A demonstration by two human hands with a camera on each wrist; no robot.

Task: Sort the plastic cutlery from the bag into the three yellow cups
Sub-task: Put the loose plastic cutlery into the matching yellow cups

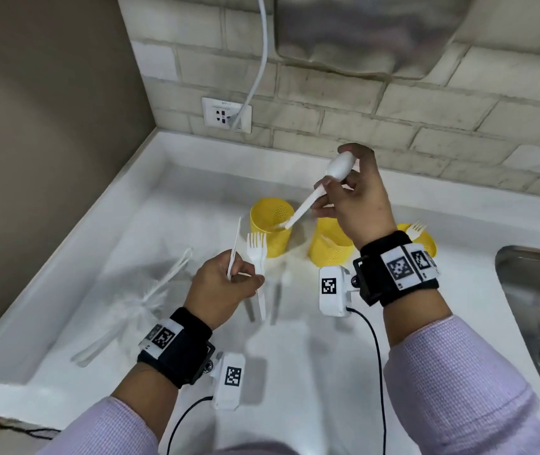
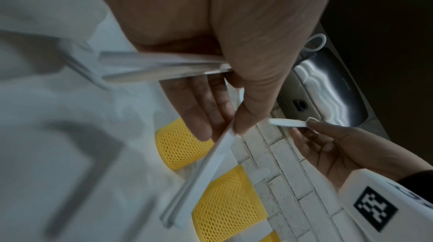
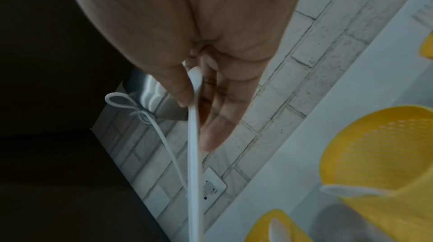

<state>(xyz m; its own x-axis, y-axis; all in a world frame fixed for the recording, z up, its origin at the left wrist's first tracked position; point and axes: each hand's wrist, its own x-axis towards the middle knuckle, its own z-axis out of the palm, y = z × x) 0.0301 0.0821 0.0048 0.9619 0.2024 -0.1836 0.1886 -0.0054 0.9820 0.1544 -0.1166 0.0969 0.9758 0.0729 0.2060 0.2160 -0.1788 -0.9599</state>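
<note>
Overhead, the right hand [image 1: 354,195] pinches a white plastic spoon [image 1: 322,188] by its neck, bowl up by the fingers [image 3: 211,116], handle slanting down over the left yellow cup [image 1: 270,226]. The left hand [image 1: 226,287] grips a plastic knife [image 1: 234,249] and forks [image 1: 257,257]; how many is blurred. The right wrist partly hides the other two cups on the bench [image 1: 295,356].

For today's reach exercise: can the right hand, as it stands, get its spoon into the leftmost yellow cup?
Probably yes. The right hand holds the spoon with its handle end already at the leftmost yellow cup, and nothing blocks that opening.
</note>
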